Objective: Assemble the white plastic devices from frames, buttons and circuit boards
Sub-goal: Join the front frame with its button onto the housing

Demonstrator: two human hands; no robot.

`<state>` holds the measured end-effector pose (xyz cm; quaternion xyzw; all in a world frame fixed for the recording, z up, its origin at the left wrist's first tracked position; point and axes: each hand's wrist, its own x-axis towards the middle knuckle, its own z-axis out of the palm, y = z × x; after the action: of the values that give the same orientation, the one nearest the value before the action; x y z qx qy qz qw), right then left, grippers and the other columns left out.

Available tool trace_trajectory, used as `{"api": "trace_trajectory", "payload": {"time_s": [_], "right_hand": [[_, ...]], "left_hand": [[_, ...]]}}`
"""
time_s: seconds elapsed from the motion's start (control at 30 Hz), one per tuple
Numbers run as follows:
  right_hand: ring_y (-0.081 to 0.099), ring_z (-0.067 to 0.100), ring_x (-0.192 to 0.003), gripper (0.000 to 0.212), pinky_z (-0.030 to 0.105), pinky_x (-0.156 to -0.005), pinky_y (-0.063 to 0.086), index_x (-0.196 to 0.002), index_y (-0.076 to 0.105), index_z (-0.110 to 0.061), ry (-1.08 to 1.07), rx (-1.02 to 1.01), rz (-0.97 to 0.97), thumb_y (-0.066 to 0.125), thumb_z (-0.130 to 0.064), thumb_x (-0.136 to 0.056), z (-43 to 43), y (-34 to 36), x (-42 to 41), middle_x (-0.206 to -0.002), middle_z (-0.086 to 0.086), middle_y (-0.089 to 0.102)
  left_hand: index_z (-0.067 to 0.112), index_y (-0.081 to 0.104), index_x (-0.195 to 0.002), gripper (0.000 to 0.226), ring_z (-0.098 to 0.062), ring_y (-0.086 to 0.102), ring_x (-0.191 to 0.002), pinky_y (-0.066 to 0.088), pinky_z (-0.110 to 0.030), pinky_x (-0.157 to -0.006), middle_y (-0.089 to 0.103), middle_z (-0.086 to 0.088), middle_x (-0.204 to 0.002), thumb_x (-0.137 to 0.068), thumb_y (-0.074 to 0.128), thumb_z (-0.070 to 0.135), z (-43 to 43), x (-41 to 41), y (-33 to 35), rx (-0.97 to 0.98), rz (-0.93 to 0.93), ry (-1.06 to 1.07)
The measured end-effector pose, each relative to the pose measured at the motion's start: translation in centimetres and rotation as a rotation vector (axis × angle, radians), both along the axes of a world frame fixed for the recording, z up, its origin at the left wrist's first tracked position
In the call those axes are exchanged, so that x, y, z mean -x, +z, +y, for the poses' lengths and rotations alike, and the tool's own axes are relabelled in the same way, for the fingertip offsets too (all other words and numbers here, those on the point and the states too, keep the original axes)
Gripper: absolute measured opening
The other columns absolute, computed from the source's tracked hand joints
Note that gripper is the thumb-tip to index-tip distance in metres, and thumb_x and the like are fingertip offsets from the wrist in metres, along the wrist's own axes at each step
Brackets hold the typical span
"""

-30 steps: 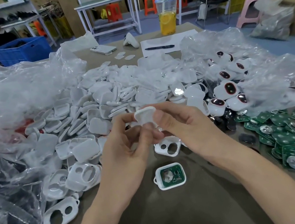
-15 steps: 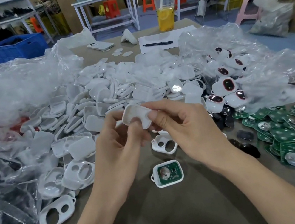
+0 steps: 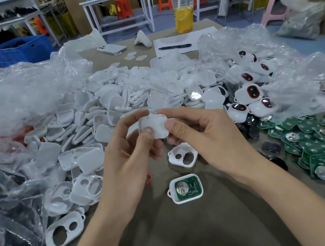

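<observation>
At centre frame, above the table (image 3: 177, 239), my left hand (image 3: 129, 161) and right hand (image 3: 203, 135) held a white cover (image 3: 154, 127), fingers (image 3: 148, 133) clamped on its edges; next, I judged, it needed aligning and snapping onto the board-filled frame (image 3: 186, 189) lower down.

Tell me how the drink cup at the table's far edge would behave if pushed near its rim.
The drink cup is tall and narrows toward its base, so a push up high would probably tip it rather than slide it. Its yellow liquid fills roughly the lower half, so it is likely bottom-heavy and somewhat steadier against a low nudge.
</observation>
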<state>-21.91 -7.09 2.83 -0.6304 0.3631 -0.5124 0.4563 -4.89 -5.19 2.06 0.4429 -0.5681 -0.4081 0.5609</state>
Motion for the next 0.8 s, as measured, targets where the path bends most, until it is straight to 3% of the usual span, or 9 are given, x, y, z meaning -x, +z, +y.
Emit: {"api": "trace_trajectory", "payload": {"time_s": [0.13,0.2,0.33,0.43,0.5,0.67,0.8], "right_hand": [[0.073,0.010,-0.079,0.022,0.021,-0.072,0.058,-0.110,0.074,-0.035,-0.037,0.005,0.001,0.067,-0.021,-0.096,-0.1,-0.2,0.1,-0.088,-0.002,0.077],[0.073,0.012,-0.079,0.023,0.020,-0.072,0.058,-0.106,0.075,-0.040,-0.052,0.033,0.026,0.067,-0.021,-0.095,-0.2,-0.1,0.2,-0.087,-0.001,0.077],[0.073,0.013,-0.086,0.024,0.027,-0.082,0.059,-0.106,0.075,-0.044,-0.047,0.063,0.074,0.069,-0.024,-0.094,-0.3,0.0,0.5,-0.091,-0.007,0.077],[0.072,0.005,-0.092,0.023,0.028,-0.087,0.056,-0.106,0.074,-0.045,-0.050,0.081,0.128,0.069,-0.027,-0.095,-0.2,0.4,0.8,-0.097,-0.017,0.076],[0.071,0.005,-0.094,0.023,0.028,-0.086,0.055,-0.106,0.074,-0.047,-0.042,0.090,0.181,0.068,-0.027,-0.095,0.2,0.5,1.1,-0.099,-0.019,0.075],[0.069,0.004,-0.100,0.031,0.018,-0.087,0.053,-0.122,0.065,-0.047,-0.010,0.083,0.259,0.067,-0.033,-0.095,1.8,0.6,2.1,-0.109,-0.021,0.072],[0.065,0.004,-0.105,0.037,0.014,-0.089,0.048,-0.131,0.058,-0.045,-0.041,0.127,0.402,0.062,-0.048,-0.094,3.2,0.5,4.5,-0.110,-0.023,0.069]], "left_hand": [[0.034,0.066,-0.115,0.016,-0.020,0.063,-0.068,0.053,-0.028,-0.062,0.073,-0.007,-0.079,-0.101,0.057,0.036,0.1,0.0,0.3,0.002,0.036,-0.040],[0.030,0.066,-0.109,0.025,-0.021,0.065,-0.067,0.050,-0.035,-0.056,0.075,-0.007,-0.083,-0.098,0.055,0.049,0.3,0.0,0.6,0.000,0.000,-0.034],[0.028,0.068,-0.097,0.024,-0.037,0.067,-0.075,0.049,-0.050,-0.066,0.076,-0.006,-0.086,-0.097,0.057,0.050,0.5,-0.3,1.1,-0.033,-0.057,-0.023],[0.030,0.071,-0.091,0.014,-0.013,0.073,-0.080,0.057,-0.027,-0.071,0.076,-0.001,-0.085,-0.090,0.064,0.043,0.4,-1.0,1.5,-0.076,-0.070,-0.078],[0.033,0.072,-0.089,0.012,-0.007,0.072,-0.082,0.058,-0.023,-0.067,0.076,0.002,-0.087,-0.084,0.065,0.042,0.7,-1.7,1.5,-0.131,-0.090,-0.153],[0.028,0.070,-0.096,0.011,-0.009,0.066,-0.081,0.052,-0.025,-0.069,0.074,0.003,-0.098,-0.086,0.073,0.033,2.0,-2.4,0.5,-0.069,-0.158,-0.166],[0.037,0.066,-0.101,0.015,-0.014,0.067,-0.105,0.049,-0.019,-0.086,0.069,0.011,-0.117,-0.086,0.066,0.037,3.3,-3.0,-0.5,0.203,-0.551,-0.154]]}}
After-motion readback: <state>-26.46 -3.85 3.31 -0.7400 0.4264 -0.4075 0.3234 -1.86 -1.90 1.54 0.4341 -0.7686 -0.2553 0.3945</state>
